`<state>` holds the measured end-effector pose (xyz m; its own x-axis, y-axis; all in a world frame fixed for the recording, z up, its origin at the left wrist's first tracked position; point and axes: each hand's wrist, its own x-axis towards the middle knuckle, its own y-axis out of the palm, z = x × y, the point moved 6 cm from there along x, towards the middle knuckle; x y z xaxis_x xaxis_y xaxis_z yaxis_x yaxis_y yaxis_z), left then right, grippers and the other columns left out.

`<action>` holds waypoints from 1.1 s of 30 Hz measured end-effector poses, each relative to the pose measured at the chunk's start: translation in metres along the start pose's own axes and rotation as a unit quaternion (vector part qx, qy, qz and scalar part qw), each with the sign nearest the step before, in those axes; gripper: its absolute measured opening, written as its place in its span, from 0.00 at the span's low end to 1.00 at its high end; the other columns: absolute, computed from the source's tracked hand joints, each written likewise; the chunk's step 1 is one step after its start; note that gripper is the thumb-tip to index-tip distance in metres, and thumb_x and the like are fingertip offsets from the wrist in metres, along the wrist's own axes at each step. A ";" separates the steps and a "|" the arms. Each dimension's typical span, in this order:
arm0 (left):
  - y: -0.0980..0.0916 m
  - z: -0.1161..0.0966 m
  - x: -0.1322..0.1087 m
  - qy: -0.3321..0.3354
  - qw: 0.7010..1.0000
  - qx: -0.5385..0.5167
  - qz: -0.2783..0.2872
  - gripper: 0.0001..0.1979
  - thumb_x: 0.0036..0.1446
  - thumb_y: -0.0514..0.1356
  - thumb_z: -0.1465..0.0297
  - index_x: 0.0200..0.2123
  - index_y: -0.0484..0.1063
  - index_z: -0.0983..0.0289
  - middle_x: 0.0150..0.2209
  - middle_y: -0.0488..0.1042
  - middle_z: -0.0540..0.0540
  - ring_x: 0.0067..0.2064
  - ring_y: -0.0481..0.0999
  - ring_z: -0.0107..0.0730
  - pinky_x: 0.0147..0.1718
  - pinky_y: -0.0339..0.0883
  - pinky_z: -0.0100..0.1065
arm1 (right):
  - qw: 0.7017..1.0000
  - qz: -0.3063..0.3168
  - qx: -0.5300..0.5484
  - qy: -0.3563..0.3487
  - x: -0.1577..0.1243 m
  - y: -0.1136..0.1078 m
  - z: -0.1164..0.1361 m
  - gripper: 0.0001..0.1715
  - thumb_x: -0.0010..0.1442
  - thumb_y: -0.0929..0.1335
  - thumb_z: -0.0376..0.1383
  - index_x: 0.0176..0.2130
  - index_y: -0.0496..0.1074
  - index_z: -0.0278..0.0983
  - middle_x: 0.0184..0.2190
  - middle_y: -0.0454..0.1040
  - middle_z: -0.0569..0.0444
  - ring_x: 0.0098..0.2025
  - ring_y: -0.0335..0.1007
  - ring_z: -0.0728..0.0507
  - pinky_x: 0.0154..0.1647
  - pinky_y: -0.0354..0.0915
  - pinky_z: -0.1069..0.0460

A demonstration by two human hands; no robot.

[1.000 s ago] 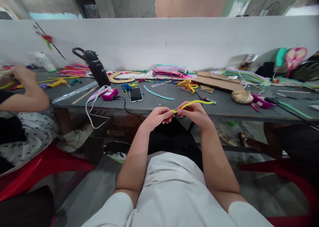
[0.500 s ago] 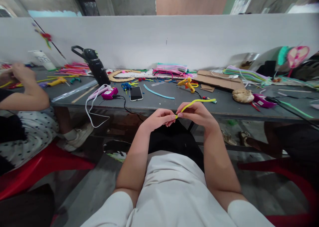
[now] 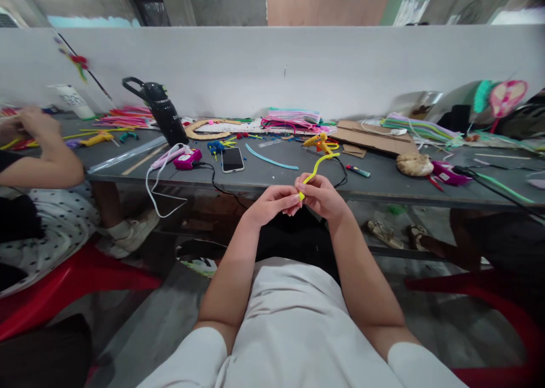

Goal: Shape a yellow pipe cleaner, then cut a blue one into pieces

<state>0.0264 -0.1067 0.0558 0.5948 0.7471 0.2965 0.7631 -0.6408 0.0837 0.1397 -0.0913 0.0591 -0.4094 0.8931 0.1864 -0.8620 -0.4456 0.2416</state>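
A yellow pipe cleaner (image 3: 317, 166) is pinched between both my hands just in front of the grey table's (image 3: 272, 178) near edge. My left hand (image 3: 275, 203) is closed, its fingertips gripping the lower end. My right hand (image 3: 321, 195) is closed round the same end from the right. The free length rises up and to the right, ending near the yellow glue gun (image 3: 319, 143) on the table. A phone (image 3: 232, 160) lies face up to the left of my hands.
A black bottle (image 3: 164, 115), a pink glue gun (image 3: 187, 159) with cable, a blue pipe cleaner (image 3: 270, 160), cardboard (image 3: 374, 140) and heaps of coloured pipe cleaners (image 3: 293, 119) cover the table. Another person's arm (image 3: 40, 161) rests at the left. Red chairs (image 3: 80, 288) stand on both sides.
My right hand has drawn in towards my left. The pipe cleaner's free end has swung from lying out to the right to pointing upward.
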 end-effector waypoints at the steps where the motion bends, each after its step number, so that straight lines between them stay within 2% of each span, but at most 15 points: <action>1: 0.000 0.000 0.000 0.009 1.000 -0.011 -0.006 0.18 0.55 0.64 0.55 0.28 0.73 0.66 0.22 0.67 0.50 0.23 0.65 0.23 0.24 0.56 0.29 | 1.000 0.000 0.010 0.000 0.001 0.001 0.000 0.18 0.50 0.77 0.44 0.30 0.69 0.38 0.26 0.69 0.60 0.24 0.66 0.51 0.26 0.67 0.54; 6: -0.004 0.002 0.003 0.033 0.997 -0.030 -0.055 0.18 0.55 0.65 0.55 0.29 0.72 0.66 0.22 0.67 0.50 0.24 0.64 0.23 0.25 0.57 0.28 | 1.000 -0.027 0.011 -0.011 0.003 0.003 0.000 0.21 0.52 0.76 0.46 0.27 0.64 0.38 0.23 0.66 0.61 0.23 0.65 0.51 0.25 0.66 0.54; 9: -0.011 0.005 0.004 0.036 0.993 -0.017 -0.107 0.19 0.54 0.65 0.54 0.29 0.72 0.66 0.22 0.67 0.49 0.24 0.63 0.22 0.24 0.56 0.28 | 0.997 -0.069 -0.033 -0.018 0.004 0.001 0.001 0.22 0.51 0.76 0.47 0.26 0.64 0.39 0.21 0.64 0.61 0.21 0.62 0.51 0.23 0.61 0.55; 12: -0.017 0.007 0.004 0.047 0.986 -0.006 -0.158 0.17 0.54 0.65 0.55 0.31 0.73 0.66 0.22 0.68 0.49 0.24 0.64 0.22 0.24 0.56 0.26 | 0.989 -0.111 -0.082 -0.055 0.004 -0.002 0.005 0.23 0.51 0.76 0.48 0.24 0.64 0.38 0.19 0.62 0.62 0.20 0.56 0.53 0.20 0.54 0.56; 15: -0.021 0.007 0.006 0.058 0.980 0.006 -0.191 0.16 0.56 0.65 0.56 0.34 0.75 0.66 0.23 0.69 0.49 0.25 0.65 0.22 0.24 0.57 0.26 | 0.977 -0.128 -0.143 -0.090 0.004 -0.003 0.010 0.21 0.53 0.74 0.49 0.24 0.68 0.37 0.18 0.62 0.61 0.20 0.54 0.52 0.20 0.51 0.55; 18: -0.025 0.005 0.006 0.054 0.970 0.044 -0.231 0.17 0.56 0.64 0.56 0.34 0.75 0.66 0.23 0.69 0.49 0.24 0.65 0.23 0.24 0.58 0.26 | 0.958 -0.140 -0.220 -0.116 0.002 -0.005 0.015 0.19 0.55 0.73 0.49 0.27 0.72 0.37 0.19 0.65 0.59 0.21 0.57 0.51 0.21 0.53 0.55; 22: -0.032 0.002 0.004 0.054 0.950 0.128 -0.281 0.18 0.58 0.61 0.55 0.33 0.75 0.66 0.23 0.70 0.50 0.25 0.66 0.25 0.25 0.59 0.27 | 0.922 -0.135 -0.330 -0.150 0.000 -0.003 0.019 0.16 0.58 0.71 0.47 0.33 0.77 0.36 0.28 0.76 0.53 0.29 0.68 0.47 0.29 0.62 0.53; 25: -0.036 0.002 0.003 0.055 0.931 0.200 -0.299 0.18 0.59 0.60 0.55 0.32 0.76 0.66 0.24 0.72 0.51 0.26 0.68 0.27 0.27 0.60 0.28 | 0.891 -0.128 -0.399 -0.174 -0.002 0.001 0.022 0.15 0.60 0.69 0.45 0.33 0.78 0.36 0.30 0.77 0.51 0.31 0.70 0.45 0.30 0.63 0.52; 28: -0.038 0.003 0.001 0.057 0.914 0.258 -0.306 0.18 0.60 0.59 0.56 0.34 0.77 0.65 0.27 0.75 0.54 0.29 0.71 0.30 0.30 0.63 0.29 | 0.875 -0.104 -0.439 -0.174 -0.003 0.004 0.022 0.14 0.60 0.69 0.43 0.32 0.78 0.36 0.28 0.77 0.51 0.30 0.69 0.45 0.28 0.61 0.52; 31: -0.037 -0.001 0.002 0.058 0.906 0.309 -0.283 0.17 0.61 0.58 0.58 0.35 0.78 0.65 0.31 0.78 0.56 0.33 0.73 0.33 0.33 0.64 0.30 | 0.880 -0.084 -0.438 -0.165 -0.004 0.002 0.022 0.12 0.59 0.70 0.42 0.32 0.78 0.35 0.27 0.75 0.52 0.28 0.67 0.46 0.26 0.59 0.53; 33: -0.034 -0.003 0.003 0.049 0.909 0.333 -0.245 0.16 0.62 0.58 0.59 0.34 0.79 0.65 0.31 0.78 0.56 0.33 0.73 0.33 0.33 0.63 0.30 | 0.892 -0.074 -0.418 -0.153 -0.004 -0.002 0.022 0.13 0.58 0.71 0.43 0.32 0.78 0.35 0.25 0.74 0.53 0.26 0.65 0.48 0.25 0.58 0.53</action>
<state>0.0017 -0.0834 0.0570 0.1408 0.8735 0.4660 0.9336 0.0395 -0.3562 0.1493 -0.0957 0.0784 -0.2826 0.8224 0.4938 -0.8739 -0.0084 -0.4860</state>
